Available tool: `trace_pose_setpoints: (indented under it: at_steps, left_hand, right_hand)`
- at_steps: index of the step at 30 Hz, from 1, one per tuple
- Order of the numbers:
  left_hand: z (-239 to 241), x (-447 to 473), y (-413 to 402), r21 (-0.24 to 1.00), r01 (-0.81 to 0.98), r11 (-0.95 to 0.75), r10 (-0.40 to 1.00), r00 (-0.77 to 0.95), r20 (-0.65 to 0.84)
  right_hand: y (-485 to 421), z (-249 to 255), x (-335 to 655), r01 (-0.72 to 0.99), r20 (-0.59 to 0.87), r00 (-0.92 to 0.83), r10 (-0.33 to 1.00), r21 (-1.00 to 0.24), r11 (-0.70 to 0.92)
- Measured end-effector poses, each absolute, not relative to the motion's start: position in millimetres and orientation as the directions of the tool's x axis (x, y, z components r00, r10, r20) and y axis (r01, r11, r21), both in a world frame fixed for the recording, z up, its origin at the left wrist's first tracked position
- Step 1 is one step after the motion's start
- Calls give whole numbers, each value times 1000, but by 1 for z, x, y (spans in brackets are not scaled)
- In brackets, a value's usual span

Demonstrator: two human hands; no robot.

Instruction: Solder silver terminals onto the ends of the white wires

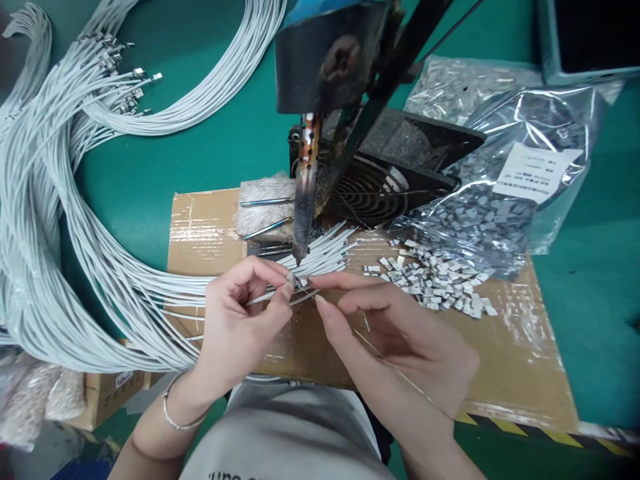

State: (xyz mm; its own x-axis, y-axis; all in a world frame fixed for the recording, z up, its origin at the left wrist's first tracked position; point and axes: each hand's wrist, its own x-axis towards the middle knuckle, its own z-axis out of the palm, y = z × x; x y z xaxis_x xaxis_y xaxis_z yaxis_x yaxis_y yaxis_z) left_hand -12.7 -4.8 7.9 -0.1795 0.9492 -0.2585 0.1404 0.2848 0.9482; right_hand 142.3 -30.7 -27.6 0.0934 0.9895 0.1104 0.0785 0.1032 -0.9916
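Cables (100,280) are heaped left of both hands. One white wire (259,299) is pinched between the left hand's (245,320) thumb and forefinger. A soldering iron (305,200) is poised just above the fingertips. Thin wire (414,385) is strung across the right hand (410,327); whether its fingertips are closed cannot be told. Metal tabs (450,280) are scattered beyond it.

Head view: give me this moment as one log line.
Left hand: pinching small piece near soldering iron tip | Right hand: close beside it | Nearby: white cables, loose metal clips, cardboard
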Motion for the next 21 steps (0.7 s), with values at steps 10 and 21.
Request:
trace_pose_setpoints:
  at_steps: [10,21]
  left_hand:
    - [6,-11,6,974,103,204,965,-189,-182]
    - [8,-10,10,975,7,220,958,-187,-215]
  right_hand:
    - [-24,-28,139,53,58,149,987,-997,51]
    - [-20,-29,136,9,32,174,984,-999,31]
